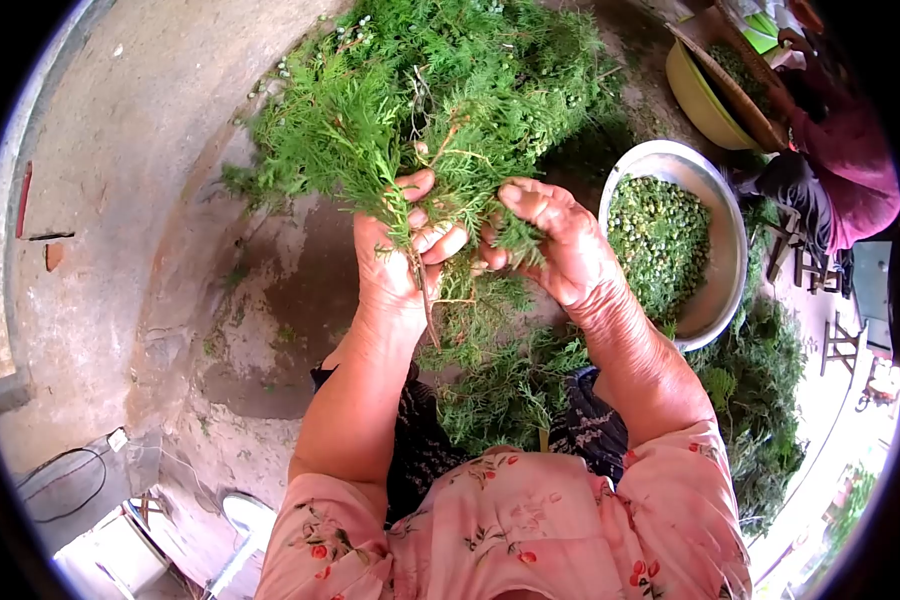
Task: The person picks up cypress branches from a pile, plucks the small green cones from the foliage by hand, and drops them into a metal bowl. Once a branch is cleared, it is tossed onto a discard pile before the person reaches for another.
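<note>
Held up in front of me is a green conifer branch [355,150] with scaly, feathery sprays and a thin brown stem. My left hand [395,250] is wrapped round that stem, thumb and fingers closed. Close beside it, my right hand [555,235] pinches a small spray of the same foliage [517,238] between thumb and fingers. To the right of my right hand stands a metal basin [736,250] holding many small greenish seed cones [660,235]. Behind both hands rises a big heap of cut conifer branches [490,70].
More cut foliage [520,390] lies over my lap, with another pile [755,410] below the basin. At upper right, a yellow tub [705,100] sits by a woven tray [735,85], near a person in a maroon top [855,165]. A concrete wall [100,220] runs along the left.
</note>
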`<state>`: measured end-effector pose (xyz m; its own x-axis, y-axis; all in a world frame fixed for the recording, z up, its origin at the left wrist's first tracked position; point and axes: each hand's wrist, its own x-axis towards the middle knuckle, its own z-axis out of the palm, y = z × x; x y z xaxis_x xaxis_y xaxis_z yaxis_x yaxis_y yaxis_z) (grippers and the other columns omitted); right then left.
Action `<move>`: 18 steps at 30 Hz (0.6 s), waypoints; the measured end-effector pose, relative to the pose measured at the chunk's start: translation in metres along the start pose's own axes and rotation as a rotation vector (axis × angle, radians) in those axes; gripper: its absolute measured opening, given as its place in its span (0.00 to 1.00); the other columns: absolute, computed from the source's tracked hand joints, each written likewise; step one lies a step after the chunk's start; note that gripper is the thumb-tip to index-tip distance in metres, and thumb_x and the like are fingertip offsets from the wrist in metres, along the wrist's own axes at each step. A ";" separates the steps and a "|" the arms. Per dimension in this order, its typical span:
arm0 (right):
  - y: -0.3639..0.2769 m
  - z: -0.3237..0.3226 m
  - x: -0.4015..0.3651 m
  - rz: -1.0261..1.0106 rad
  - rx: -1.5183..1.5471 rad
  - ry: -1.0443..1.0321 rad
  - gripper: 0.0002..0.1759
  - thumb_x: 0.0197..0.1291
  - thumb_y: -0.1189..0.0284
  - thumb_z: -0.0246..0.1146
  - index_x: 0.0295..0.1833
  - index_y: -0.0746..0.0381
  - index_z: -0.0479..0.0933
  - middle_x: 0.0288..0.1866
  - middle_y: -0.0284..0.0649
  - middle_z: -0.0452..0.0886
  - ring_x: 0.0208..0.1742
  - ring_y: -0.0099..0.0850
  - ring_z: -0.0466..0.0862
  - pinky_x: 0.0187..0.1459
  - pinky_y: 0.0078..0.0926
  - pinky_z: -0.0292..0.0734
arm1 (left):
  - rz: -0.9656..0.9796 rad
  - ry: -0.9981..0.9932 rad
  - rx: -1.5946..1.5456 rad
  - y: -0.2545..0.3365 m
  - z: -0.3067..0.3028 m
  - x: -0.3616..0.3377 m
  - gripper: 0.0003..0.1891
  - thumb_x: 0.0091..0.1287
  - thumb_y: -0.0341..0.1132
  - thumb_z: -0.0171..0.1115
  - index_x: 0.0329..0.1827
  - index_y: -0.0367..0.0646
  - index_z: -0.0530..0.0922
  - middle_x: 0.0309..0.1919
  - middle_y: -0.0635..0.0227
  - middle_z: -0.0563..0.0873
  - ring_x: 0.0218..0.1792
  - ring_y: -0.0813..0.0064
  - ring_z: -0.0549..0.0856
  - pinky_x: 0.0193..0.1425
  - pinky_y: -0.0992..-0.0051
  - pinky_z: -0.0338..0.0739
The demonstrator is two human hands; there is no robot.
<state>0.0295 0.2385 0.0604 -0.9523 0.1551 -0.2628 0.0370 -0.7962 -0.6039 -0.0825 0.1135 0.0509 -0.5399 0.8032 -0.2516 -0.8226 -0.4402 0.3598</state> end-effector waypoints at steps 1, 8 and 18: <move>0.002 0.004 0.000 -0.032 -0.016 0.045 0.11 0.58 0.68 0.59 0.41 0.65 0.72 0.30 0.40 0.76 0.31 0.31 0.78 0.36 0.29 0.77 | 0.045 0.059 0.087 0.001 0.003 -0.002 0.03 0.61 0.30 0.48 0.33 0.40 0.69 0.15 0.78 0.63 0.12 0.85 0.61 0.15 0.82 0.57; -0.001 0.001 0.000 -0.094 -0.114 -0.018 0.13 0.60 0.67 0.59 0.45 0.66 0.75 0.38 0.37 0.80 0.38 0.26 0.80 0.36 0.27 0.80 | 0.112 0.067 0.384 0.002 0.000 -0.005 0.12 0.65 0.35 0.43 0.42 0.35 0.69 0.24 0.64 0.75 0.16 0.81 0.67 0.14 0.84 0.57; 0.000 -0.009 0.008 -0.327 -0.297 0.177 0.10 0.59 0.68 0.61 0.45 0.60 0.77 0.36 0.27 0.80 0.39 0.16 0.75 0.38 0.16 0.71 | 0.166 0.157 0.462 -0.004 0.015 -0.010 0.18 0.60 0.27 0.51 0.53 0.30 0.69 0.29 0.60 0.79 0.19 0.79 0.77 0.12 0.85 0.68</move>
<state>0.0241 0.2451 0.0516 -0.8631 0.4876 -0.1319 -0.1465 -0.4915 -0.8584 -0.0712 0.1129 0.0656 -0.7060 0.6519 -0.2767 -0.5780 -0.3047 0.7570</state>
